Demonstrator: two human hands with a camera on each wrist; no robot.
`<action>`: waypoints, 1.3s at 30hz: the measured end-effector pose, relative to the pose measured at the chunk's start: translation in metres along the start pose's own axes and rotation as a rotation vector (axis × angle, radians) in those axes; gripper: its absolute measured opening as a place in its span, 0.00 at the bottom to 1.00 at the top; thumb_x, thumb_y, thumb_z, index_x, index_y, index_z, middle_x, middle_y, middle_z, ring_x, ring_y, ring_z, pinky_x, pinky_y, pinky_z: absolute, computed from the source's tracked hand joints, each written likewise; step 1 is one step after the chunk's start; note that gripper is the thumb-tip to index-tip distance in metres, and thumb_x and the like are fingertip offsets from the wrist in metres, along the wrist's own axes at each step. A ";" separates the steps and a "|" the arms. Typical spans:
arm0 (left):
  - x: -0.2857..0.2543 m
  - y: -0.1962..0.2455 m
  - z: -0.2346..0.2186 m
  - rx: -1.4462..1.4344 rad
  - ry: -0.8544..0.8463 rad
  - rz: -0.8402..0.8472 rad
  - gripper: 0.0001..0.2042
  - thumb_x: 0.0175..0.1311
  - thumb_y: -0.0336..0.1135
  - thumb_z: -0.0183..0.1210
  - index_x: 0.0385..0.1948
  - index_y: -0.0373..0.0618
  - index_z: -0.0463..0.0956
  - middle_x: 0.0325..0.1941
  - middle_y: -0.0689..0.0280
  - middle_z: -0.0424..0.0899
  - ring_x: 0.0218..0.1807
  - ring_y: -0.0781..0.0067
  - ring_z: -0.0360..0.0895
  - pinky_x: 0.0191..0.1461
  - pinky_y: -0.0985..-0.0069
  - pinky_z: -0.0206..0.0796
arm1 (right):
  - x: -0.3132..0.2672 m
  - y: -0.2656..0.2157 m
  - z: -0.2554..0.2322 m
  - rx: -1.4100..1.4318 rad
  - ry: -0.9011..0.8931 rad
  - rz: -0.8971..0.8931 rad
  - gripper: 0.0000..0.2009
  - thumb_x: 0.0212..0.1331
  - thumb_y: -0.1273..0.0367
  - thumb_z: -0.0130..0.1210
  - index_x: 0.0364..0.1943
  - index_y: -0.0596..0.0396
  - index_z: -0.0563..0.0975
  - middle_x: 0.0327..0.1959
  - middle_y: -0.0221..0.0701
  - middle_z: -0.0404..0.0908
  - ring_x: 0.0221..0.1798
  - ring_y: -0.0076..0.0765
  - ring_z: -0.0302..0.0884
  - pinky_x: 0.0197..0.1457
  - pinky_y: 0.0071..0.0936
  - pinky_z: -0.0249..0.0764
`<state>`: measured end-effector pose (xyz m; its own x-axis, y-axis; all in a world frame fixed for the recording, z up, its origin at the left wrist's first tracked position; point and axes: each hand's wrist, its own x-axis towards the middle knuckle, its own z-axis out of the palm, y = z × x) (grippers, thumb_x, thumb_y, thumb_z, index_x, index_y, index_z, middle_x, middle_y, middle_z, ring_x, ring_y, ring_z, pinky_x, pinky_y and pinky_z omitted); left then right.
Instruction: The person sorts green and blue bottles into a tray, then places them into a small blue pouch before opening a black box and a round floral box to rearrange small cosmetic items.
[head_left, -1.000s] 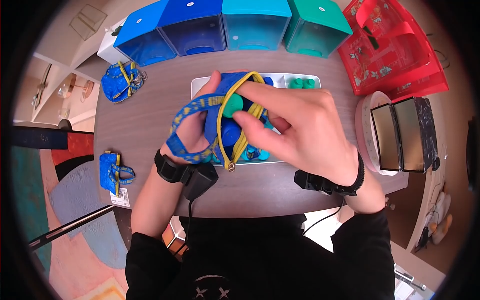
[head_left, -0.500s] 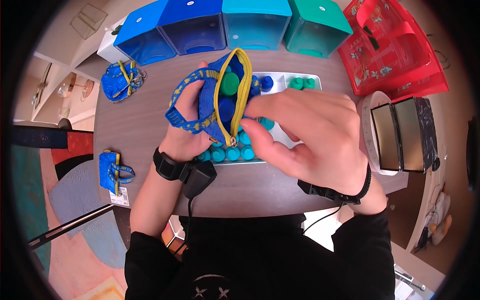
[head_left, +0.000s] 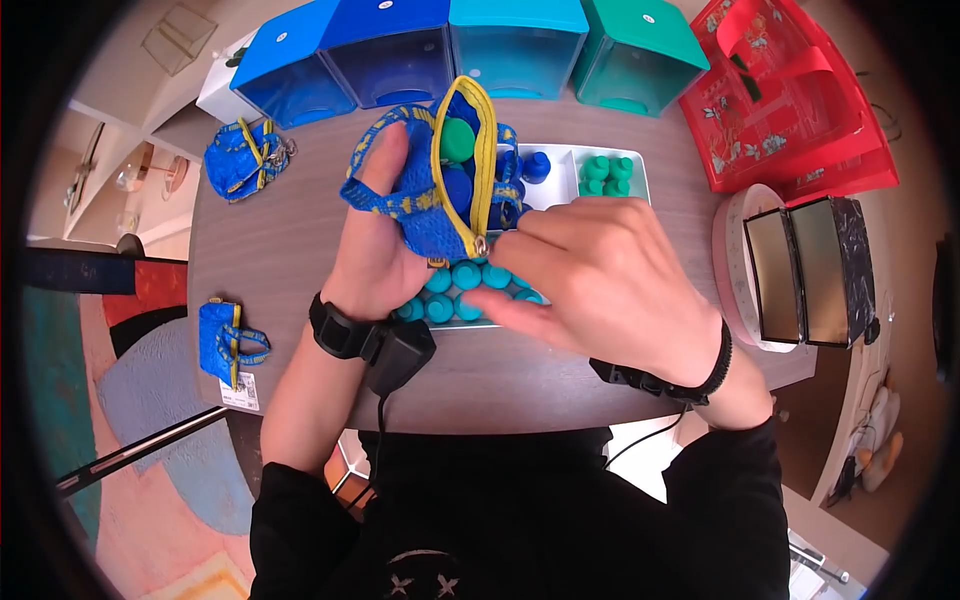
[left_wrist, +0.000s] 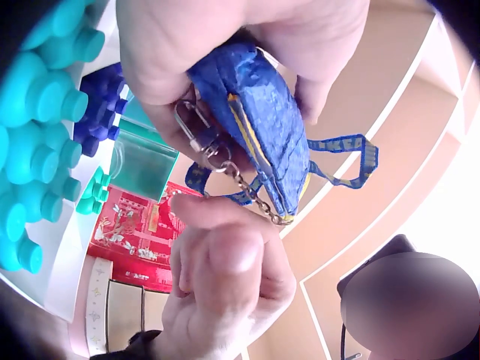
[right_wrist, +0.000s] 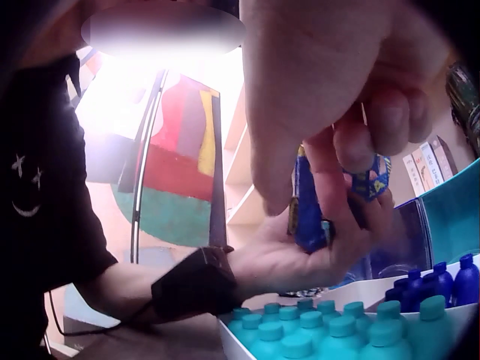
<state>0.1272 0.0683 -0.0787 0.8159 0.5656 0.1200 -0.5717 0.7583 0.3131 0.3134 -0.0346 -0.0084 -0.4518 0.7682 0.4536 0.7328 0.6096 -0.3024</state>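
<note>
In the head view my left hand (head_left: 372, 245) holds a small blue bag (head_left: 418, 205) with yellow zipper edging, thumb along its side. The zipper stands open, showing a green-capped bottle (head_left: 458, 141) and a blue bottle (head_left: 457, 188) inside. My right hand (head_left: 610, 275) is beside the zipper's near end, fingers bent and thumb spread away from them. Its fingertips are right at the zipper pull (head_left: 481, 246). From the left wrist, a chain with a metal clasp (left_wrist: 202, 139) hangs on the bag. Below lies a white divided tray (head_left: 645, 180) with teal bottles (head_left: 467, 275).
Blue bottles (head_left: 537, 167) and green bottles (head_left: 606, 176) fill other tray compartments. Two more small bags, a far one (head_left: 235, 165) and a near one (head_left: 218, 335), lie at left. Colored bins (head_left: 390, 75) line the back; a red bag (head_left: 790, 110) and an open box (head_left: 825, 265) stand right.
My right hand has come out of the bag's mouth and moved to the zipper's near end. My left hand has raised the bag away from the body, uncovering more teal bottles.
</note>
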 end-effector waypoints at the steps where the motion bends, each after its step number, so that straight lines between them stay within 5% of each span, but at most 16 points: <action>1: 0.001 -0.002 0.004 0.002 -0.003 -0.003 0.33 0.74 0.57 0.48 0.69 0.38 0.61 0.64 0.51 0.75 0.61 0.55 0.78 0.65 0.58 0.73 | 0.001 0.001 -0.002 -0.004 0.004 0.002 0.09 0.45 0.69 0.70 0.27 0.54 0.79 0.18 0.29 0.75 0.19 0.37 0.75 0.22 0.32 0.67; 3: 0.000 -0.007 0.007 0.046 -0.011 0.055 0.39 0.71 0.67 0.42 0.70 0.40 0.60 0.66 0.52 0.74 0.66 0.54 0.73 0.68 0.53 0.70 | 0.003 0.001 -0.007 -0.009 0.066 0.015 0.10 0.46 0.68 0.71 0.30 0.54 0.80 0.21 0.30 0.79 0.21 0.38 0.77 0.23 0.32 0.69; 7: -0.004 -0.006 -0.002 0.130 -0.112 0.033 0.42 0.68 0.68 0.46 0.73 0.41 0.55 0.72 0.52 0.67 0.71 0.52 0.68 0.72 0.51 0.65 | 0.004 -0.002 -0.015 0.077 0.082 0.077 0.10 0.47 0.69 0.70 0.33 0.55 0.82 0.23 0.31 0.82 0.21 0.38 0.78 0.25 0.31 0.71; 9: -0.006 -0.007 0.007 0.582 0.083 0.031 0.46 0.64 0.69 0.51 0.74 0.42 0.50 0.75 0.53 0.61 0.72 0.52 0.66 0.75 0.53 0.62 | 0.003 0.000 -0.010 0.055 0.092 0.030 0.12 0.47 0.68 0.71 0.35 0.56 0.82 0.25 0.31 0.84 0.22 0.38 0.79 0.25 0.31 0.72; 11: -0.006 -0.008 0.014 0.568 0.108 0.059 0.48 0.63 0.67 0.55 0.75 0.43 0.47 0.76 0.54 0.58 0.72 0.53 0.66 0.75 0.54 0.63 | 0.002 0.002 -0.004 0.071 0.131 0.016 0.11 0.49 0.67 0.69 0.33 0.56 0.79 0.23 0.31 0.80 0.24 0.39 0.79 0.25 0.34 0.72; 13: -0.005 -0.005 0.024 0.714 0.134 0.052 0.49 0.59 0.61 0.63 0.75 0.42 0.47 0.75 0.56 0.61 0.72 0.53 0.66 0.75 0.54 0.64 | 0.003 0.003 -0.007 0.084 0.170 -0.011 0.11 0.50 0.66 0.67 0.30 0.55 0.77 0.21 0.30 0.76 0.25 0.40 0.79 0.25 0.37 0.71; 15: -0.004 -0.008 0.014 0.567 0.080 0.106 0.51 0.55 0.55 0.70 0.75 0.42 0.47 0.75 0.55 0.61 0.72 0.55 0.66 0.75 0.56 0.63 | 0.004 0.002 -0.016 0.143 0.127 0.026 0.10 0.48 0.70 0.69 0.33 0.57 0.80 0.23 0.33 0.79 0.22 0.40 0.77 0.26 0.32 0.71; 17: -0.008 -0.008 0.015 0.413 -0.020 0.090 0.51 0.52 0.34 0.74 0.76 0.49 0.45 0.74 0.57 0.63 0.73 0.55 0.65 0.74 0.56 0.62 | 0.005 -0.001 -0.021 0.160 0.106 0.048 0.08 0.47 0.73 0.66 0.31 0.57 0.79 0.22 0.33 0.78 0.22 0.41 0.76 0.26 0.33 0.70; 18: -0.008 -0.011 0.020 0.376 0.061 0.080 0.58 0.45 0.27 0.76 0.78 0.52 0.41 0.75 0.59 0.63 0.73 0.57 0.65 0.74 0.59 0.62 | 0.006 -0.001 -0.023 0.173 0.086 0.066 0.07 0.47 0.76 0.64 0.29 0.57 0.78 0.22 0.34 0.76 0.23 0.43 0.75 0.26 0.34 0.69; 29: -0.002 -0.015 0.028 0.586 0.044 0.167 0.68 0.38 0.13 0.73 0.78 0.65 0.30 0.72 0.59 0.64 0.72 0.61 0.66 0.72 0.62 0.64 | 0.004 0.004 -0.034 0.196 0.161 -0.013 0.08 0.39 0.78 0.61 0.26 0.55 0.77 0.21 0.30 0.72 0.21 0.36 0.70 0.24 0.28 0.65; 32: -0.003 -0.011 0.030 0.558 0.080 0.160 0.68 0.39 0.13 0.72 0.78 0.66 0.28 0.71 0.56 0.65 0.65 0.60 0.73 0.61 0.63 0.76 | 0.005 0.003 -0.032 0.185 0.188 -0.017 0.08 0.39 0.78 0.62 0.26 0.55 0.77 0.21 0.29 0.72 0.21 0.34 0.70 0.23 0.27 0.65; 34: -0.006 -0.005 0.028 0.620 -0.037 0.058 0.69 0.40 0.12 0.72 0.77 0.69 0.26 0.70 0.52 0.65 0.54 0.59 0.82 0.42 0.67 0.84 | 0.005 0.004 -0.032 0.183 0.194 0.003 0.08 0.39 0.78 0.62 0.26 0.54 0.77 0.21 0.29 0.72 0.21 0.33 0.70 0.23 0.27 0.65; 37: -0.005 -0.008 0.034 0.596 0.033 0.092 0.69 0.41 0.11 0.70 0.77 0.72 0.25 0.70 0.48 0.65 0.44 0.61 0.85 0.28 0.70 0.83 | 0.005 0.004 -0.031 0.192 0.187 0.003 0.08 0.40 0.78 0.62 0.26 0.54 0.76 0.21 0.29 0.72 0.20 0.32 0.70 0.23 0.26 0.65; 39: -0.004 -0.007 0.035 0.585 0.024 0.097 0.68 0.41 0.10 0.70 0.77 0.72 0.26 0.70 0.48 0.65 0.43 0.61 0.85 0.29 0.70 0.83 | 0.005 0.003 -0.032 0.191 0.163 0.012 0.08 0.41 0.78 0.61 0.27 0.54 0.74 0.22 0.29 0.72 0.21 0.33 0.71 0.23 0.27 0.65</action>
<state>0.1313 0.0489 -0.0482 0.7562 0.6358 0.1546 -0.4955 0.4020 0.7700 0.3298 -0.0347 0.0199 -0.3443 0.7434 0.5734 0.6212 0.6383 -0.4546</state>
